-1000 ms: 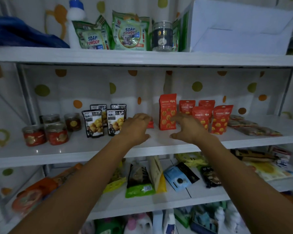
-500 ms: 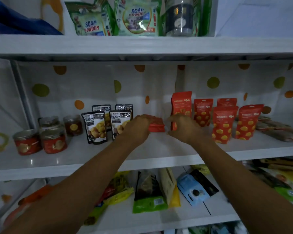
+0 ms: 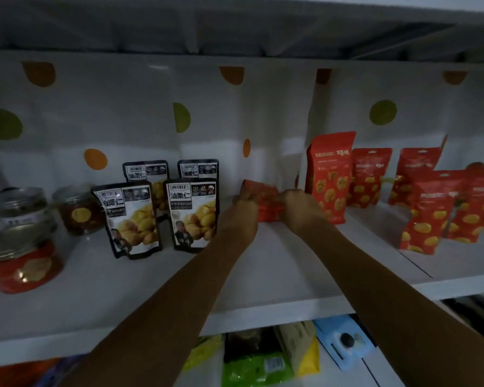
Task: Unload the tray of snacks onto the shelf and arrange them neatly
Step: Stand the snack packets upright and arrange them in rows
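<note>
Red snack packet (image 3: 264,192) gripped by curled fingers of left hand (image 3: 243,213) and right hand (image 3: 299,209), just left of tall red pouch (image 3: 330,174).

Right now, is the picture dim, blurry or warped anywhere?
Head view: dim throughout, darkest under the upper shelf; jars at the left edge blurred; shelf front runs tilted; pack held by left hand and right hand soft, print unreadable.
</note>
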